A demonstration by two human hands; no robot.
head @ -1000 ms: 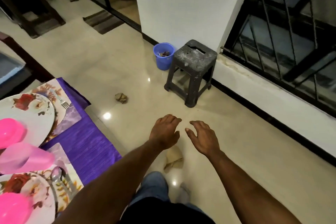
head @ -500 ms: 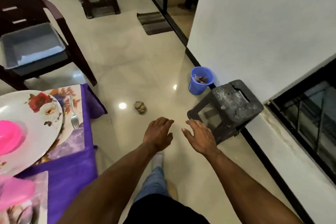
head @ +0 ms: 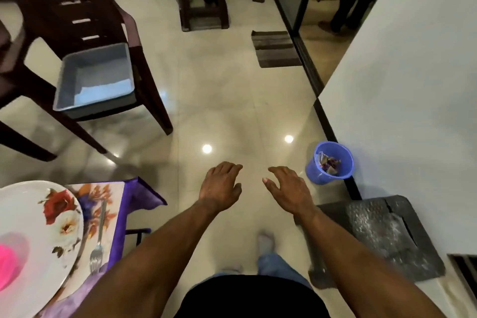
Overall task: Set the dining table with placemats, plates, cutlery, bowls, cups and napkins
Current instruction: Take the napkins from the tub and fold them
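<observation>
Looking down from your head view, you hold your left hand (head: 222,184) and right hand (head: 289,188) out over the floor, each grip loosely spread and carrying nothing. At lower left the counter (head: 134,199) already bears a placemat (head: 108,193), floral plate (head: 38,235), fork (head: 98,245) and pink bowl (head: 7,266); you likely still need cups and napkins, though much of it lies outside the frame.
</observation>
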